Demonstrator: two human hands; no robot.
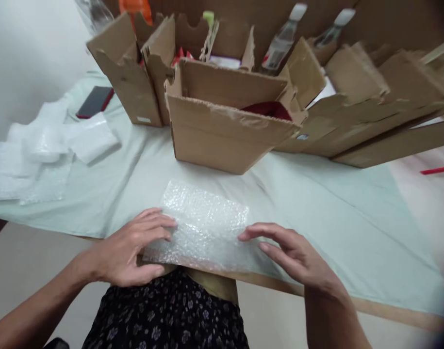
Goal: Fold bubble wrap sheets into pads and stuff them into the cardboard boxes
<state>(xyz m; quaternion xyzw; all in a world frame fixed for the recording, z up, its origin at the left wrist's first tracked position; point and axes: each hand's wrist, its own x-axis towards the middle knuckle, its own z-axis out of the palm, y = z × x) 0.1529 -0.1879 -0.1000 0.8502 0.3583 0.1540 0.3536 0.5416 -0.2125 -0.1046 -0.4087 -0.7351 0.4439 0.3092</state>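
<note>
A sheet of clear bubble wrap [207, 225] lies flat at the front edge of the cloth-covered table. On its left side rests my left hand [136, 245], fingers spread and thumb apart, holding nothing. My right hand [285, 252] is at the sheet's right edge, its index fingertip at the wrap and the thumb apart from it; nothing is between them. Behind the sheet stands an open cardboard box [214, 135] with something dark red inside.
More bubble wrap pieces [47, 150] are piled at the left, near a dark phone [95, 102] with a red edge. Several cardboard boxes [138, 92] line the back, two clear bottles [282, 43] among them. A red stick [438, 170] lies far right.
</note>
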